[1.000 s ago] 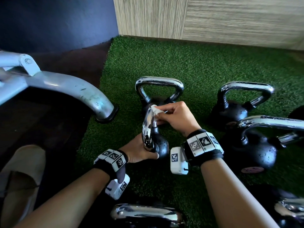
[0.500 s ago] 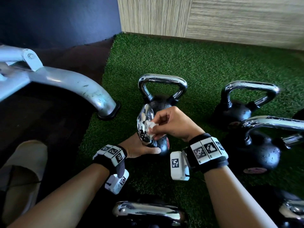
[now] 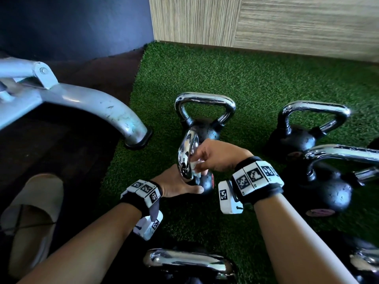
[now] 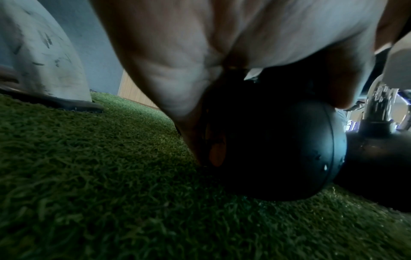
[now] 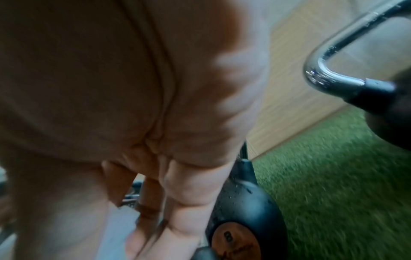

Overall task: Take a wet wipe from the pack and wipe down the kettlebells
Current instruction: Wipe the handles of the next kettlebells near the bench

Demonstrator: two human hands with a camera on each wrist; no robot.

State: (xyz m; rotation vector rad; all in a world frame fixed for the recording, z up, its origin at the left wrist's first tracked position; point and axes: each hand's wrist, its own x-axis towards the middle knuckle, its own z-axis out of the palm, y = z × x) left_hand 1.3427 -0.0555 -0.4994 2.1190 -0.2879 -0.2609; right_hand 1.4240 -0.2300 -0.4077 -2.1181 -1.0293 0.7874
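1. Head view: the small black kettlebell with a shiny chrome handle (image 3: 187, 158) is tipped on the green grass mat (image 3: 266, 83). It is steadied from below by the left hand (image 3: 176, 184), fingers curled round it. The white wet wipe (image 3: 194, 168) is pinched against the handle by the right hand (image 3: 217, 156). The wipe is best slid round the whole loop. A taller black kettlebell (image 3: 205, 113) stands just behind, and a grey metal frame leg (image 3: 114, 113) stands to the left; open mat lies beyond.

2. Left wrist view: the black ball (image 4: 278, 149) is seen resting on the mat, cupped by the left hand.

3. Right wrist view: the right fingers (image 5: 177, 193) are curled down; the wipe is hidden, and blur is heavy.
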